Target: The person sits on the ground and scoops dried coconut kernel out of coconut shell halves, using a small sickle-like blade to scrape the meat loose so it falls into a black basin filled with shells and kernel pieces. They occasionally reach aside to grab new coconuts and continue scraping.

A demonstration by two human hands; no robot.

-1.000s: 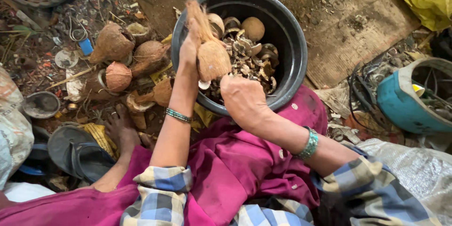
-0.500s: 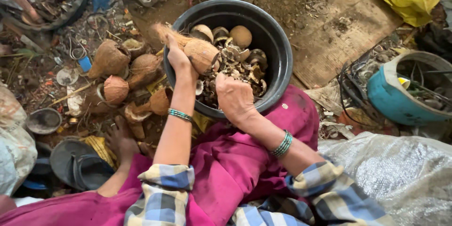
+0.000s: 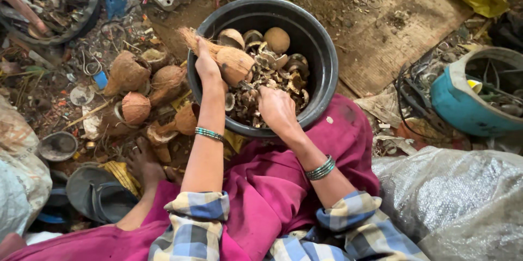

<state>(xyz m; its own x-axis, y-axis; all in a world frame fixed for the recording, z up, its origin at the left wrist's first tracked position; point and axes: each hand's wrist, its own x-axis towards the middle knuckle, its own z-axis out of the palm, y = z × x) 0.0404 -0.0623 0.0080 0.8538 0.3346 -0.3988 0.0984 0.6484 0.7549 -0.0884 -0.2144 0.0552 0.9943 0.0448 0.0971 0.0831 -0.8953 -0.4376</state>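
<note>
A black round tub [image 3: 321, 59] sits between my knees, holding coconut shell pieces and several husked coconuts. My left hand [image 3: 208, 66] grips a brown coconut [image 3: 235, 65] with a fibrous tail, held over the tub's left side. My right hand [image 3: 277, 109] reaches down into the shell pieces near the tub's front rim; its fingers are curled and hidden among the pieces. Both wrists carry green bangles. A magenta cloth [image 3: 272, 185] covers my lap.
Several coconut husks and halves [image 3: 136, 107] lie on the ground left of the tub. A dark sandal [image 3: 98, 195] and my foot are at lower left. A teal container [image 3: 468, 103] stands at right, a grey sack [image 3: 457, 201] at lower right, a yellow sheet at upper right.
My left hand has tilted the coconut from upright to lying sideways over the tub. My right hand has slid forward into the shell pieces.
</note>
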